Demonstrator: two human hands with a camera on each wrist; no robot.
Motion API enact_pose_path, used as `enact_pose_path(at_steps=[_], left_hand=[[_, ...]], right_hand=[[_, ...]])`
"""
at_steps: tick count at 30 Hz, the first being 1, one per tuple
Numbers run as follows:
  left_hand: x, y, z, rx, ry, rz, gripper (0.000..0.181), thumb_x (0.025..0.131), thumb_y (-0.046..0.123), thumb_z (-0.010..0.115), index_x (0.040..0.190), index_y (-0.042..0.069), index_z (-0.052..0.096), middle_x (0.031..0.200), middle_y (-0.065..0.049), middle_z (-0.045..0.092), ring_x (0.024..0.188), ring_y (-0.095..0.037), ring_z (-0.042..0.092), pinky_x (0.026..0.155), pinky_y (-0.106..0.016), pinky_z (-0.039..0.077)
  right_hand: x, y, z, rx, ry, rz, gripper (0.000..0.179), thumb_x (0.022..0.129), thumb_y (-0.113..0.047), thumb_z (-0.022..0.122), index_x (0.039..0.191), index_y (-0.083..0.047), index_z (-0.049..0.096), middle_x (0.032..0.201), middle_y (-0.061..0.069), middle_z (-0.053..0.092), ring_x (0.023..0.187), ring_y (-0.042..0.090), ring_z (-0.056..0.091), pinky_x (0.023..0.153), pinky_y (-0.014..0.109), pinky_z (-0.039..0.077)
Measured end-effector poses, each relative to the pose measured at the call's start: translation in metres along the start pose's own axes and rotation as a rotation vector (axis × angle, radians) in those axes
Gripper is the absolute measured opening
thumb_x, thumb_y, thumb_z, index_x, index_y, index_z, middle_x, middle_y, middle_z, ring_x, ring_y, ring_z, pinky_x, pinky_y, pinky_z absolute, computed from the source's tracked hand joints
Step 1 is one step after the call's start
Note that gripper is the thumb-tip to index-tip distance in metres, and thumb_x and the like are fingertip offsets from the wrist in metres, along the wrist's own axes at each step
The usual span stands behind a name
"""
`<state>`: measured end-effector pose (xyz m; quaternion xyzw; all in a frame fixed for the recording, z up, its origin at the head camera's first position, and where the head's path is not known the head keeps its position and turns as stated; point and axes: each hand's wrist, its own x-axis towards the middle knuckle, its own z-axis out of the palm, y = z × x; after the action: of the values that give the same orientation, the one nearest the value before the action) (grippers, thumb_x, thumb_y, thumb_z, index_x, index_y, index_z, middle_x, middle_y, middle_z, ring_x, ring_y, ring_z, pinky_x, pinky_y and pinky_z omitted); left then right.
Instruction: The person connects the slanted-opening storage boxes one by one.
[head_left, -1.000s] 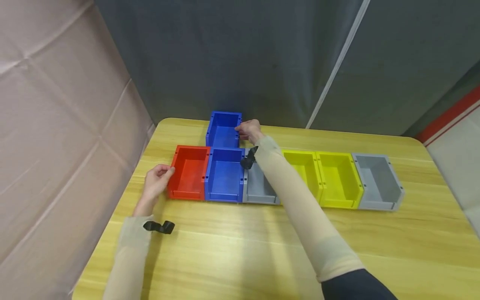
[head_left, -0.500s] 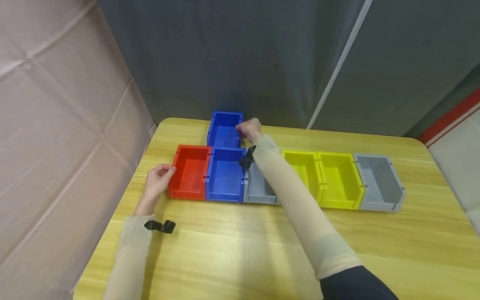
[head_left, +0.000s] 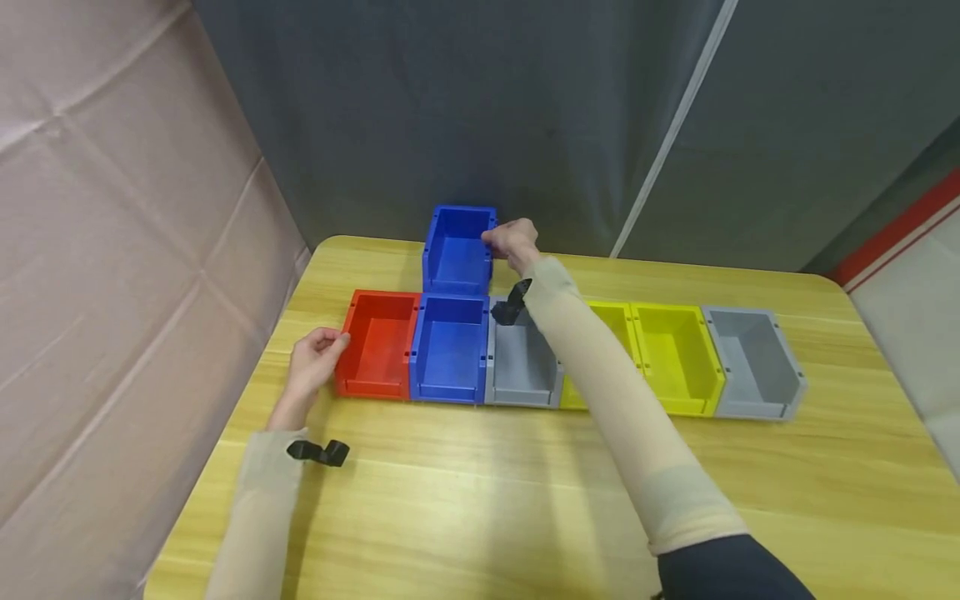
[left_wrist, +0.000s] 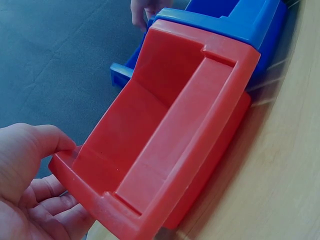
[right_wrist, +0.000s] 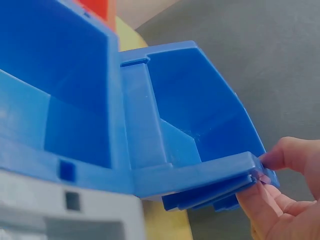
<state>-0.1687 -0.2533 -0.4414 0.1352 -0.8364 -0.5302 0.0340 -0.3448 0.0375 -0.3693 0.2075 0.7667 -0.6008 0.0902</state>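
Observation:
My left hand (head_left: 313, 365) pinches the left side wall of a red storage bin (head_left: 379, 346), thumb over the rim and fingers beneath it in the left wrist view. Behind the row, a blue storage bin (head_left: 461, 250) is held at its right rim by my right hand (head_left: 514, 242). In the right wrist view that rear blue bin (right_wrist: 195, 110) stands close against the back of the front blue bin (head_left: 450, 348). Its right wall is between my thumb and fingers (right_wrist: 260, 205). The front blue bin sits between the red bin and a grey bin (head_left: 521, 367).
Two yellow bins (head_left: 678, 358) and another grey bin (head_left: 753, 362) continue the row to the right, partly covered by my right forearm. The wooden table (head_left: 420, 500) ends at a dark curtain (head_left: 450, 100) behind. A pale fabric wall (head_left: 135, 292) borders the left.
My right hand has raised the rear blue bin and shifted it slightly to the right. My left hand and the red bin stay in place.

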Motion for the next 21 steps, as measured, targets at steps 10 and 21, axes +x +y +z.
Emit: enact_pose_path(at_steps=[10, 21], left_hand=[[0.004, 0.002, 0.003, 0.000, -0.015, 0.017, 0.025, 0.092, 0.016, 0.058, 0.100, -0.007, 0.057, 0.086, -0.013, 0.060, 0.070, -0.011, 0.051, 0.059, -0.016, 0.043], [0.005, 0.002, 0.001, -0.020, -0.015, -0.010, 0.026, 0.092, 0.018, 0.059, 0.100, -0.007, 0.057, 0.081, -0.005, 0.059, 0.069, -0.011, 0.051, 0.059, -0.016, 0.042]], right_hand=[[-0.011, -0.011, -0.046, 0.022, -0.054, -0.030, 0.033, 0.082, -0.009, 0.069, 0.113, -0.003, 0.061, 0.098, 0.009, 0.064, 0.083, 0.018, 0.067, 0.082, 0.029, 0.053], [-0.024, -0.012, -0.093, -0.020, -0.028, -0.068, 0.029, 0.086, -0.014, 0.065, 0.112, -0.005, 0.058, 0.103, 0.010, 0.062, 0.084, 0.019, 0.065, 0.084, 0.031, 0.052]])
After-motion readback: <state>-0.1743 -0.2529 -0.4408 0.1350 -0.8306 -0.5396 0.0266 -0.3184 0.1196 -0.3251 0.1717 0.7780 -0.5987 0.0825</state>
